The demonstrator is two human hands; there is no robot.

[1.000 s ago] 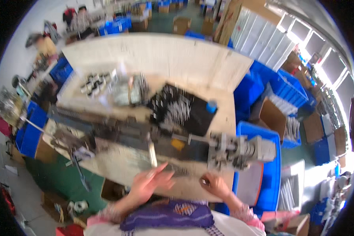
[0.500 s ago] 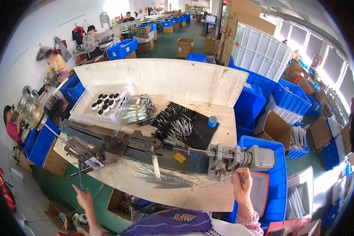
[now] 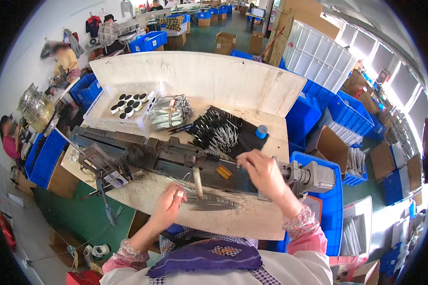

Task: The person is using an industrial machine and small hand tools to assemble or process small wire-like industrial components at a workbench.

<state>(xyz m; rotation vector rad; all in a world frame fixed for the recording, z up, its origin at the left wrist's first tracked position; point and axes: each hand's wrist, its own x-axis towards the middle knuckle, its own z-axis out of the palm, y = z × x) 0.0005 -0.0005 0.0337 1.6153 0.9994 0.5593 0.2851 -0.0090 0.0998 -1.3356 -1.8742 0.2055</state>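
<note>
A long dark metal bench machine [image 3: 169, 161] lies across the wooden table. My left hand [image 3: 165, 208] is in front of its middle, fingers closed around a thin wire [image 3: 187, 178] with a bent, looped end. Loose straight wires [image 3: 218, 204] lie on the table just right of that hand. My right hand [image 3: 264, 175] is over the machine's right part, thumb and fingers pinched together; what they hold, if anything, is too small to make out. Beyond it, many looped metal pieces with black ends [image 3: 221, 133] rest on a black cloth [image 3: 249, 137]. A lever [image 3: 107, 202] hangs at the machine's left.
A clear plastic basket [image 3: 92, 116] holds several black-and-white round pieces. Beside it lies a tied bundle of wires [image 3: 170, 113]. A blue cup-like piece [image 3: 261, 131] stands on the cloth. The raised board [image 3: 199, 71] closes the table's far side; blue crates [image 3: 340, 199] stand at right.
My left hand has left the lever's area and moved right to the machine's front, with a wire in it. My right hand has moved up and left from the right-end clamp. The lever has swung.
</note>
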